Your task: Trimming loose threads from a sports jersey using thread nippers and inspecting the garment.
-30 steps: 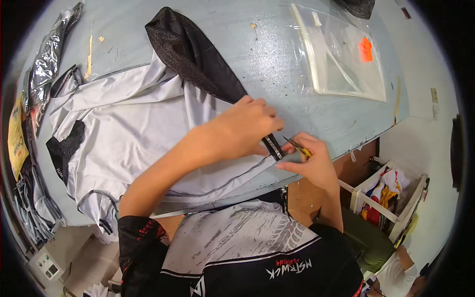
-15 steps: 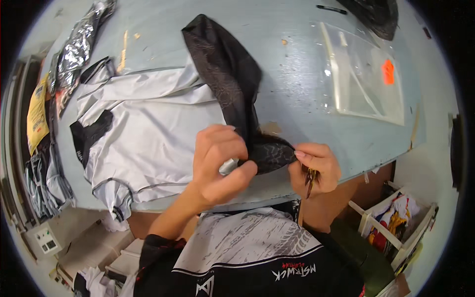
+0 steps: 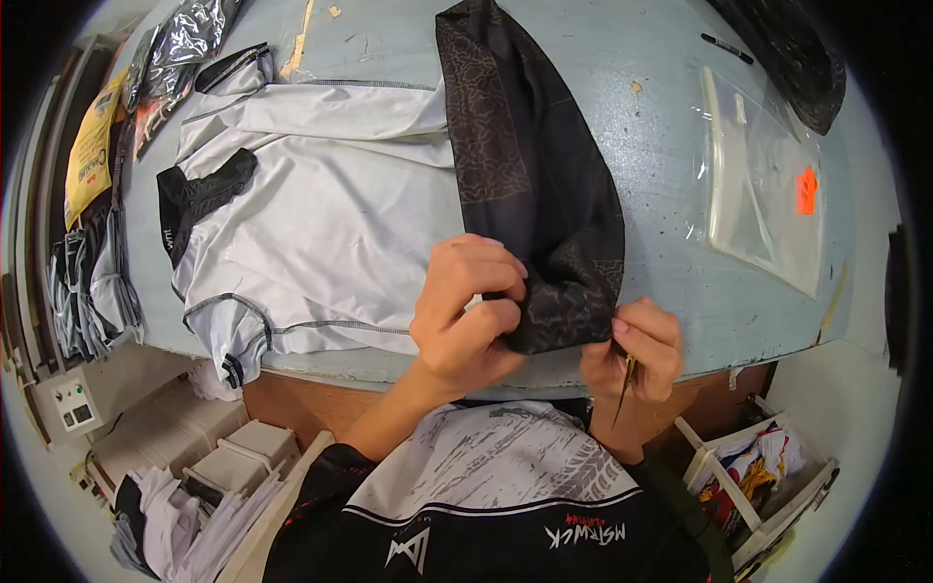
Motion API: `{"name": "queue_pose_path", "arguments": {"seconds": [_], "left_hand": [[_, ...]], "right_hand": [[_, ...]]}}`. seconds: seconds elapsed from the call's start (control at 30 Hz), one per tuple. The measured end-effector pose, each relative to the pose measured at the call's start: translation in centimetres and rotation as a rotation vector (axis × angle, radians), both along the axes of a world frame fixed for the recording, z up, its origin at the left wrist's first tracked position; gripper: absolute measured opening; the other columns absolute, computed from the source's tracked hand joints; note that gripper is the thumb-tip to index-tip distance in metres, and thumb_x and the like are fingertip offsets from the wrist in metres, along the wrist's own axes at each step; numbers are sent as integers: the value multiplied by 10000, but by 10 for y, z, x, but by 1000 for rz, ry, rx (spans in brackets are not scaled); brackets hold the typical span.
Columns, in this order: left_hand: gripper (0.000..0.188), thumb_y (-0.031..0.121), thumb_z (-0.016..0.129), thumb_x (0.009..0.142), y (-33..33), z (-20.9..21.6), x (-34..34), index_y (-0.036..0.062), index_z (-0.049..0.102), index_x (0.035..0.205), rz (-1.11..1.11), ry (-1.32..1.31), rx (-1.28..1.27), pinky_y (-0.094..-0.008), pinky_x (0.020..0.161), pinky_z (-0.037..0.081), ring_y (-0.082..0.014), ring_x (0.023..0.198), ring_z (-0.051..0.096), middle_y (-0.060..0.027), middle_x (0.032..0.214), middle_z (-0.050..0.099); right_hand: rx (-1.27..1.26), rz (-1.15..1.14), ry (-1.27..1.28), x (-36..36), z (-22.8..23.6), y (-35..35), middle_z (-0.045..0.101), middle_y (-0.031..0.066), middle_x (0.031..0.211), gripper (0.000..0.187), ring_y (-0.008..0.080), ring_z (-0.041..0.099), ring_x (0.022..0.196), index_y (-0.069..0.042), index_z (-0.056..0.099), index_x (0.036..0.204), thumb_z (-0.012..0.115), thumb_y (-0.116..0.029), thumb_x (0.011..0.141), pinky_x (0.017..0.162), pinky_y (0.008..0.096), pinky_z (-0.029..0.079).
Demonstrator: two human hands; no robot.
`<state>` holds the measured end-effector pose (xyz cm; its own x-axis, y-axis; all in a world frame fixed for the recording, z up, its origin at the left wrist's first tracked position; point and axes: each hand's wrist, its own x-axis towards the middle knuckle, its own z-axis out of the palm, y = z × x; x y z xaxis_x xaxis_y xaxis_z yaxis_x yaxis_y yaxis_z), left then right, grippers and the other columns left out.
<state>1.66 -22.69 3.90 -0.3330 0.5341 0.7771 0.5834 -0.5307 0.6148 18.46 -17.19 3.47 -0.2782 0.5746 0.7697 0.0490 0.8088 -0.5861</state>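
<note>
A shirt turned inside out [image 3: 330, 223], pale on this side with dark seams, lies spread on the table, its collar toward the left. Its black patterned lower part [image 3: 544, 165] is folded over at the right. My left hand [image 3: 471, 316] is closed on the black fabric near the front edge of the table. The thumb and forefinger of my right hand [image 3: 637, 350] pinch the right corner of that fabric. Tucked in the same hand, a slim gold-and-dark pointed tool [image 3: 624, 384] like thread snips points down; its handles are mostly hidden by the fingers.
On the blue-grey table [image 3: 661, 194], clear plastic bags [image 3: 763, 194] with an orange sticker lie at the right. A black marker [image 3: 727, 49] and a black plastic bag [image 3: 792, 68] are beyond. Packed garments [image 3: 185, 49] line the left edge; a wooden crate [image 3: 748, 486] of cloth stands below right.
The black part of the shirt has been spread wider and flatter, its right edge farther right. Both hands have shifted slightly right along it. The view has moved a little too.
</note>
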Motion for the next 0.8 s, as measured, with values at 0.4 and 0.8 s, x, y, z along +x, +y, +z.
{"name": "queue_pose_path", "arguments": {"seconds": [0.4,0.8], "left_hand": [[436,25,744,622,-45,0,-20,53,627,1041,182,68,-246,-456,947,425,-325,1103,551,-122,1123,575],[467,225,814,755,-268,-20,-94,97,620,1160,1113,66,-905,-482,1037,355,-367,1268,455,-139,1305,528]], "right_hand": [[-642,-141,-103,89,-46,37,636,131,1068,289,201,602,923,36,611,1177,629,-89,917,817,301,500],[-289,-506,-408,83,6,83,639,18,934,286,94,530,749,-11,681,1124,684,-222,930,589,225,358]]}}
